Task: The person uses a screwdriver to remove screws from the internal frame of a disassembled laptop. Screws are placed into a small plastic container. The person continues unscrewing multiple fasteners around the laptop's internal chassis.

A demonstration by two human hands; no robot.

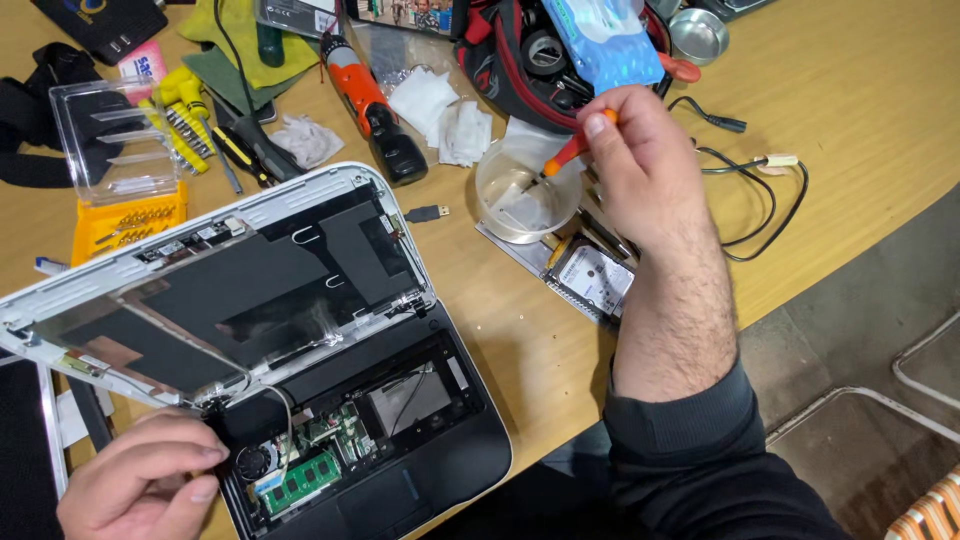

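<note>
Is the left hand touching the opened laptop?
Touching. The head view shows the left hand with its fingers resting on the laptop at the base's near-left corner, by the hinge; no gap shows between them.

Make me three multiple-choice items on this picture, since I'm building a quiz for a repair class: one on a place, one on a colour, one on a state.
1. Where is the tip of the screwdriver in the right hand?
A. Over the round metal bowl
B. On the keyboard
C. Inside the red bag

2. What colour is the screwdriver's handle?
A. Blue
B. Orange
C. Black

3. In what state is the laptop?
A. Shut and whole
B. Open with its insides bared
C. Boxed up

Answers:
1. A, the shaft points down into the metal bowl beside the bare hard drive.
2. B, orange shows below the thumb.
3. B, a green circuit board and a small fan show by the left hand.
</note>
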